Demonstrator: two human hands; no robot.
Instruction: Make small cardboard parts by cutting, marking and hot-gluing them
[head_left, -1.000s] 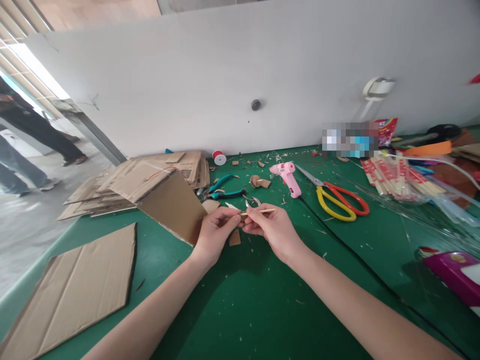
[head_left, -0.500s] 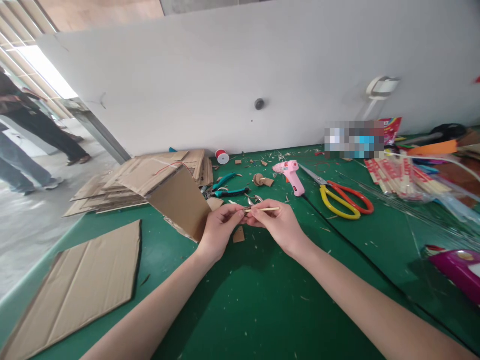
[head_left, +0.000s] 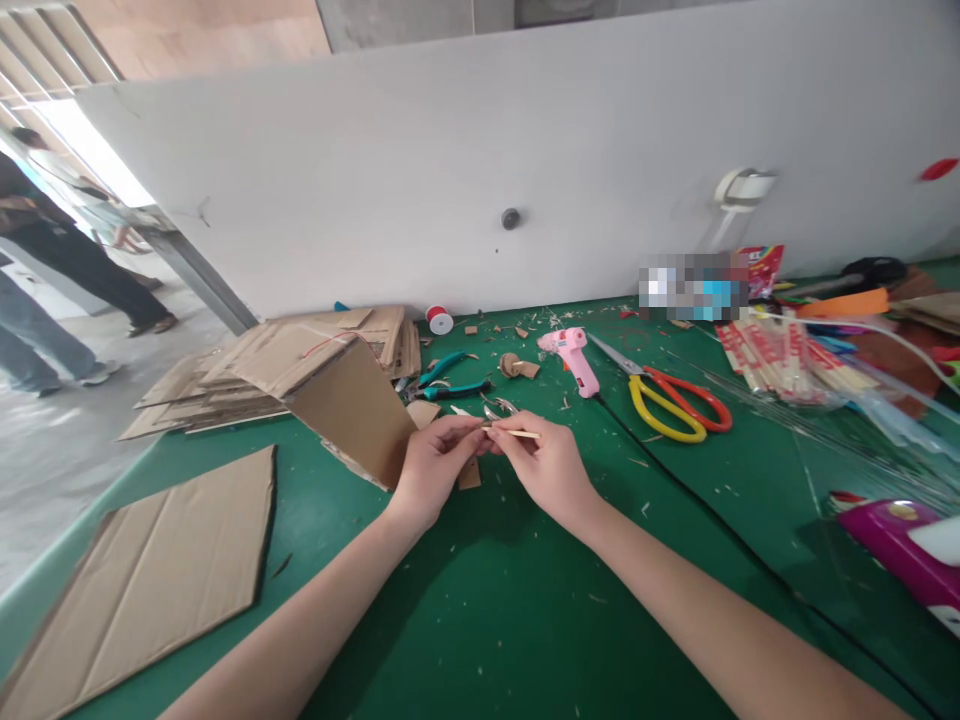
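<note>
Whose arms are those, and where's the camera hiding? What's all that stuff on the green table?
There's no robot here, just a person working with bare hands. The camera sits on the person's head, looking forward and down, so the arms reach in from the bottom.

The left hand and right hand meet at a thin pale stick, held in their fingertips. Fingers hide part of it.

On the green table lie a pink glue gun, big scissors, teal-handled pliers and a flat cardboard sheet.

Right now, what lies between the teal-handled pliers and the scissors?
In the head view, small cardboard pieces and the pink glue gun are between them.
</note>
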